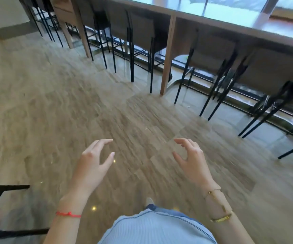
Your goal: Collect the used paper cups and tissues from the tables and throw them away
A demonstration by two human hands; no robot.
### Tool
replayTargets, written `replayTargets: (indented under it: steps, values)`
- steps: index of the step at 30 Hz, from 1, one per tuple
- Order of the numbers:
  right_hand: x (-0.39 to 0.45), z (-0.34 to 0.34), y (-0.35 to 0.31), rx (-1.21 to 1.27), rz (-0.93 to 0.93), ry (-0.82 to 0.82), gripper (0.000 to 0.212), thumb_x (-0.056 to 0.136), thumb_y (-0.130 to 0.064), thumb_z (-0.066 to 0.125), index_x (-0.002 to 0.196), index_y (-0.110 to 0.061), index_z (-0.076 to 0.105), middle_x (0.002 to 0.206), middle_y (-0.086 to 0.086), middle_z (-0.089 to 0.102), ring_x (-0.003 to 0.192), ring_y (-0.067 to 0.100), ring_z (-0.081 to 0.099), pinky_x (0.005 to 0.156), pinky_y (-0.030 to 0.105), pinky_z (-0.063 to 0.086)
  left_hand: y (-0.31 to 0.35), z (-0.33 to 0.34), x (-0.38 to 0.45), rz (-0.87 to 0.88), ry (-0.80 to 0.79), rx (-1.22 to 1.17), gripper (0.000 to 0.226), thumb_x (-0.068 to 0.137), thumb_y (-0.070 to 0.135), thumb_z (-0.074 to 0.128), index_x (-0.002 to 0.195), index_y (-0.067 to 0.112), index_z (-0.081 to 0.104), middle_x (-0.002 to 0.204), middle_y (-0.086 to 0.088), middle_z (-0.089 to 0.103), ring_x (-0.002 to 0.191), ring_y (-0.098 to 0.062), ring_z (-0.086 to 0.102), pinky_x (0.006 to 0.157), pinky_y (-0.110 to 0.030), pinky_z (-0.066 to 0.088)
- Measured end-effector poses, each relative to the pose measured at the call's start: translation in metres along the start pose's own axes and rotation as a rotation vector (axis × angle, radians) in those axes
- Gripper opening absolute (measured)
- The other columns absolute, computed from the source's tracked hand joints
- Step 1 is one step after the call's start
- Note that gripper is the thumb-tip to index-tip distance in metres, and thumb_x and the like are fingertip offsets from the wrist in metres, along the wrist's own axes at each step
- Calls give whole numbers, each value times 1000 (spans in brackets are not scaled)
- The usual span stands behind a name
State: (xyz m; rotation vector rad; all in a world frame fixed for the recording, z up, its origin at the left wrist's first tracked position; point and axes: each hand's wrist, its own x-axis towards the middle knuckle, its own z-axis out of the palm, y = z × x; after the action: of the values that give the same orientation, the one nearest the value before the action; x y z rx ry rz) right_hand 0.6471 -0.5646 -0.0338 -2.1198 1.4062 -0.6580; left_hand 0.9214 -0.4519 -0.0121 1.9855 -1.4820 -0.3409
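Observation:
My left hand point(93, 161) and my right hand point(190, 158) are held out in front of me over the wooden floor, both with fingers spread and curled, and nothing in either. A red string is on my left wrist and gold bracelets are on my right. No paper cup or tissue shows anywhere in this view. The long counter table point(237, 25) by the window runs across the top right, and the part of its top that I can see carries nothing. The picture is blurred by motion.
Several black-legged high stools point(143, 32) are tucked under the counter, their legs reaching out onto the floor. A wooden counter leg point(167, 55) stands mid-frame. Part of a black chair frame point(3, 189) sits at the lower left. Open floor point(54, 103) spreads ahead and left.

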Motion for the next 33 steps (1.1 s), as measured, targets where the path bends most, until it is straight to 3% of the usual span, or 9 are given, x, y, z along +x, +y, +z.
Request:
replayTargets:
  steps: [3, 14, 25, 29, 33]
  values:
    - [84, 4, -6, -12, -48, -48, 38, 90, -28, 65, 126, -22, 57, 123, -8, 58, 118, 10, 49, 102, 29, 40, -5, 2, 64, -29, 39, -7, 35, 84, 11, 71, 117, 15, 65, 112, 2, 64, 105, -16, 60, 91, -12, 34]
    - [335, 79, -12, -12, -123, -144, 36, 90, -27, 65, 125, -23, 58, 122, -10, 58, 117, 9, 50, 98, 19, 35, -74, 16, 292, -110, 89, 24, 36, 85, 19, 70, 119, 22, 63, 112, 11, 61, 106, -11, 59, 87, -14, 37]
    - [616, 137, -68, 28, -132, -100, 36, 91, -30, 63, 126, -25, 57, 123, -12, 57, 118, 5, 47, 96, 14, 31, -146, -17, 580, -57, 69, 68, 37, 86, 20, 70, 122, 23, 62, 115, 12, 61, 105, -9, 58, 88, -15, 37]
    - [693, 153, -71, 38, -103, -101, 35, 90, -28, 65, 124, -24, 59, 120, -12, 58, 116, 6, 49, 97, 17, 33, -165, -20, 667, -38, 43, 85, 37, 84, 18, 71, 120, 20, 63, 114, 9, 61, 104, -11, 58, 89, -8, 32]
    - [777, 178, -62, 36, -78, -106, 36, 89, -25, 67, 124, -22, 59, 120, -11, 59, 116, 7, 49, 96, 15, 32, -190, -8, 751, -57, 23, 79, 35, 85, 18, 71, 120, 21, 63, 115, 10, 61, 106, -10, 58, 89, -10, 34]
